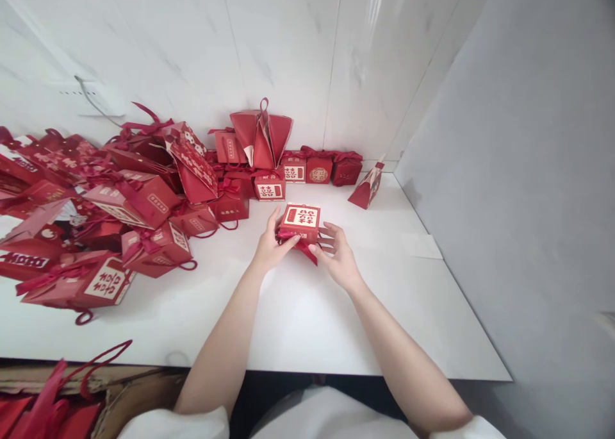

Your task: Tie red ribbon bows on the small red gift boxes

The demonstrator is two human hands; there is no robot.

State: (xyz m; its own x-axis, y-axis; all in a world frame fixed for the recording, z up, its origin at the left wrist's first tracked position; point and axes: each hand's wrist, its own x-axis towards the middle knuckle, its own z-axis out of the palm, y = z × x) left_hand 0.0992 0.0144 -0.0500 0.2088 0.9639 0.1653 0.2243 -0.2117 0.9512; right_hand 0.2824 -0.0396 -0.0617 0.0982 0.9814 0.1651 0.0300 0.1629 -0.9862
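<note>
While the left hand [270,248] clasps a red box [307,230] (label [301,216] upward), right hand [342,259] half open, loosely curved, just beside it

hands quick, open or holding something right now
Left hand: holding the red box at its left side.
Right hand: half-curled at the box's right side; grip cannot be told.

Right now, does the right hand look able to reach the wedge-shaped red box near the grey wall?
Probably yes: the right hand is nearby, and only white tabletop shows between it and the wedge-shaped box. It is at the square red box, though, which may keep it occupied.
</note>
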